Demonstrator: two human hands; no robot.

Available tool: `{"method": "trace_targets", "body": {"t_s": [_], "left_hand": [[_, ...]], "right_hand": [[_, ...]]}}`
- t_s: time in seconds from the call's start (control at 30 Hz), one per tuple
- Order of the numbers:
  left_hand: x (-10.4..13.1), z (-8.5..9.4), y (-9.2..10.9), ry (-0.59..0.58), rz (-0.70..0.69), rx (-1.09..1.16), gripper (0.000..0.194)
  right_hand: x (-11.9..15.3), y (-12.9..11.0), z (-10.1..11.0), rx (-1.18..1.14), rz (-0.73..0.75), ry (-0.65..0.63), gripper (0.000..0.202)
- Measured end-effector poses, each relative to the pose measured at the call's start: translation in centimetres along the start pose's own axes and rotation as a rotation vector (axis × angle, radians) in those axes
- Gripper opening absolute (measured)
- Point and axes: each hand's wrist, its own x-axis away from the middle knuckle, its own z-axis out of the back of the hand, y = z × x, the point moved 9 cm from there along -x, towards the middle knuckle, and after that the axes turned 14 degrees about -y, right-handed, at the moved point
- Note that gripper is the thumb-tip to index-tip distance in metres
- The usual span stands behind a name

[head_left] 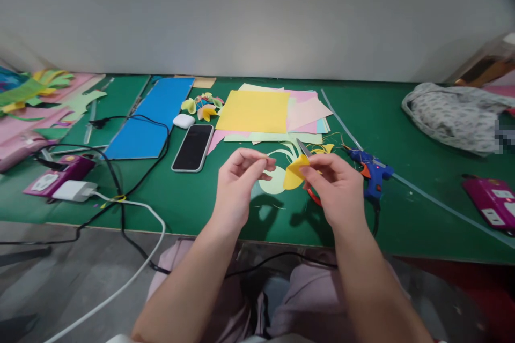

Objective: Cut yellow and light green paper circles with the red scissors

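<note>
My right hand (333,185) pinches a small folded yellow paper piece (294,172) between thumb and fingers. To its left, my left hand (241,179) is raised with its thumb and fingertips close together; whether something thin is between them is too small to tell. Beneath the hands lies a pale green paper circle (272,181) with curved strips of the same colour behind it. Scissors (303,147) with red handles lie partly hidden behind my right hand. Yellow paper scraps (324,148) are just beyond that hand.
Stacked coloured paper (253,111) lies behind the hands. Left are a phone (193,148), a white case (184,120), paper flowers (206,111), a blue board (148,123) and cables. Right are a blue glue gun (375,177), a purple power strip (491,201) and a patterned cloth bag (450,118).
</note>
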Motion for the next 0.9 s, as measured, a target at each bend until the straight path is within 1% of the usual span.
{"method": "trace_targets", "body": {"t_s": [0.07,0.13,0.2,0.27,0.37,0.47,0.53,0.57,0.63,0.73,0.83,0.9], "left_hand": [[0.1,-1.1,1.0,-0.113,-0.112,-0.084,0.009],[0.4,-2.3,1.5,-0.240,-0.194,-0.164,0.017],[0.7,-3.3,1.7,-0.351,-0.240,-0.263,0.023],[1.0,-3.7,1.9,-0.399,-0.281,-0.376,0.026],[1.1,-3.5,2.3,-0.357,-0.350,-0.482,0.025],[1.0,-2.8,2.4,-0.252,-0.363,-0.498,0.019],[1.0,-2.4,2.5,-0.192,-0.369,-0.515,0.016],[1.1,-2.4,2.6,-0.179,-0.381,-0.532,0.015],[1.2,-2.7,2.9,-0.184,-0.417,-0.577,0.016],[1.4,-3.3,3.4,-0.213,-0.479,-0.662,0.016],[1.5,-4.0,3.8,-0.240,-0.524,-0.743,0.012],[1.6,-4.4,3.9,-0.258,-0.535,-0.787,0.010]], "right_hand": [[-0.3,1.3,-0.5,-0.176,-0.110,-0.038,0.018],[-0.5,1.9,-1.0,-0.324,-0.157,-0.072,0.028],[-0.6,2.2,-1.5,-0.419,-0.198,-0.107,0.030],[-0.5,2.4,-1.7,-0.456,-0.229,-0.129,0.028],[-0.3,2.6,-2.1,-0.452,-0.255,-0.160,0.023],[-0.3,2.6,-2.3,-0.410,-0.265,-0.197,0.019],[-0.3,2.2,-2.0,-0.349,-0.234,-0.202,0.014],[-0.4,1.9,-1.8,-0.305,-0.204,-0.202,0.012],[-0.5,1.0,-1.3,-0.205,-0.120,-0.217,0.011],[-0.4,-0.4,-1.0,-0.084,0.014,-0.278,0.023],[-0.2,-1.1,-0.6,-0.037,0.079,-0.293,0.029],[-0.1,-1.3,-0.5,-0.034,0.099,-0.297,0.028]]}}
